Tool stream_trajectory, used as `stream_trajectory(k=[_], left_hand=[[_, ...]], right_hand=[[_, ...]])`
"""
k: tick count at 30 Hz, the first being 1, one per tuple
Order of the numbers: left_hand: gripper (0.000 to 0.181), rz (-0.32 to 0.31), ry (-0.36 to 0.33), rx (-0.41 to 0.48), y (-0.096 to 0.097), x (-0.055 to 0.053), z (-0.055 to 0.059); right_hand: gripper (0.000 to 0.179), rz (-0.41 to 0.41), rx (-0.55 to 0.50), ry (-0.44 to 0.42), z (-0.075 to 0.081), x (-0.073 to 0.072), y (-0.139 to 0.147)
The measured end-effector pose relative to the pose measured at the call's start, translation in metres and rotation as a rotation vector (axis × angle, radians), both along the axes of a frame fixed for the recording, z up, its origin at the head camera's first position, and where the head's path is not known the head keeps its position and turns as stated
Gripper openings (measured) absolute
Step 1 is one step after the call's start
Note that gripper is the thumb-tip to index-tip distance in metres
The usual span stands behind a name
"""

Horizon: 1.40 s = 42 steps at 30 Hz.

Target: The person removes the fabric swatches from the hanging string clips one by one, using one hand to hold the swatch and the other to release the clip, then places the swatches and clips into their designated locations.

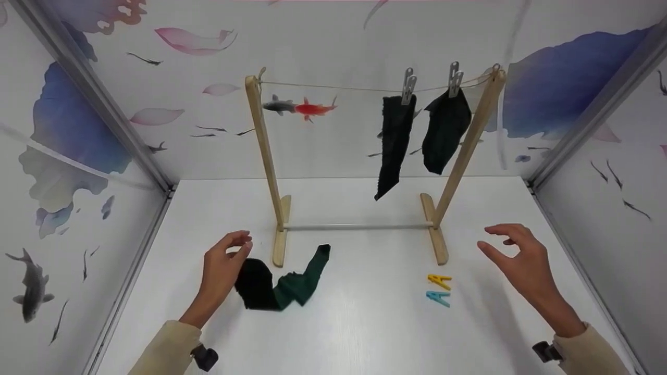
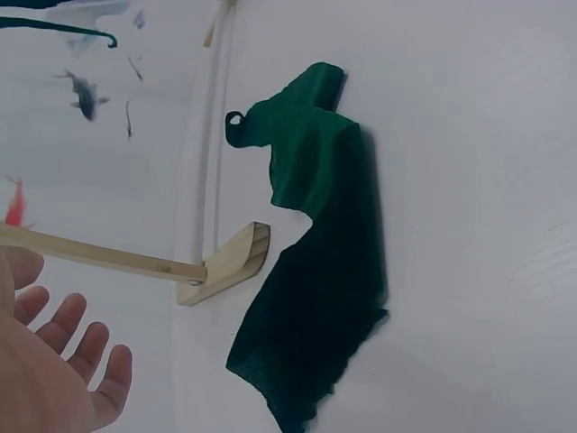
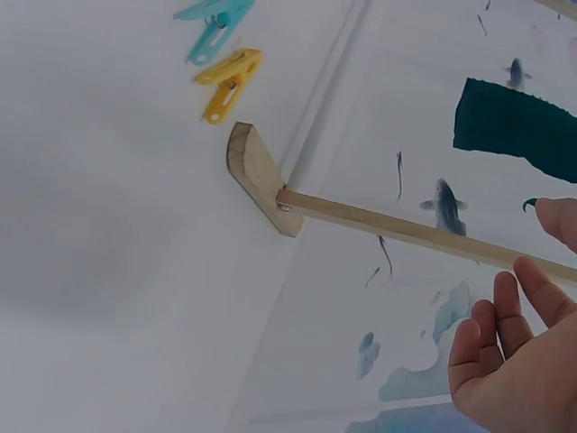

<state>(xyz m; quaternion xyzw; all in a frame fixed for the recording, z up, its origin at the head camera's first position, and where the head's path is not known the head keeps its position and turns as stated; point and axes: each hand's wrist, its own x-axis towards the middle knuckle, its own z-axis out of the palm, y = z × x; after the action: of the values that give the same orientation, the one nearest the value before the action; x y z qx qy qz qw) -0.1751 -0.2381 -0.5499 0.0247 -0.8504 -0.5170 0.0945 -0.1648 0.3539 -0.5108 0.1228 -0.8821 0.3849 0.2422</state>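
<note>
My left hand (image 1: 221, 268) hovers at the left end of a dark green cloth strip (image 1: 297, 286), fingers loosely bent and holding nothing. Crumpled on the table, the strip appears whole in the left wrist view, apart from the left hand (image 2: 63, 361). On the other side, my right hand (image 1: 521, 263) is raised with thumb and fingers spread apart. Nearest to it lie a yellow clothespin (image 1: 439, 282) and a blue clothespin (image 1: 438, 298). In the right wrist view the right hand (image 3: 514, 334) has nothing between its fingers.
Behind stands a wooden drying rack (image 1: 469, 146) with a string (image 1: 328, 87) across its top. Metal clips hold a dark strip (image 1: 394, 146) and a wider dark cloth (image 1: 447, 133) toward its right end. Patterned walls enclose the white table (image 1: 359, 328).
</note>
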Motion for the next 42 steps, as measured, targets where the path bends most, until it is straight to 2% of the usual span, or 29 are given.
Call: stream_trajectory(k=[16, 27, 42], left_hand=[[0.029, -0.077, 0.052, 0.022, 0.024, -0.004, 0.028], [0.029, -0.147, 0.092, 0.031, 0.042, -0.01, 0.045], [0.028, -0.232, 0.132, 0.051, 0.068, -0.017, 0.063]], right_hand=[[0.04, 0.022, -0.006, 0.081, 0.054, -0.015, 0.0], [0.039, 0.033, 0.001, 0.106, 0.089, -0.024, -0.006], [0.038, 0.064, 0.064, 0.152, 0.132, -0.037, -0.016]])
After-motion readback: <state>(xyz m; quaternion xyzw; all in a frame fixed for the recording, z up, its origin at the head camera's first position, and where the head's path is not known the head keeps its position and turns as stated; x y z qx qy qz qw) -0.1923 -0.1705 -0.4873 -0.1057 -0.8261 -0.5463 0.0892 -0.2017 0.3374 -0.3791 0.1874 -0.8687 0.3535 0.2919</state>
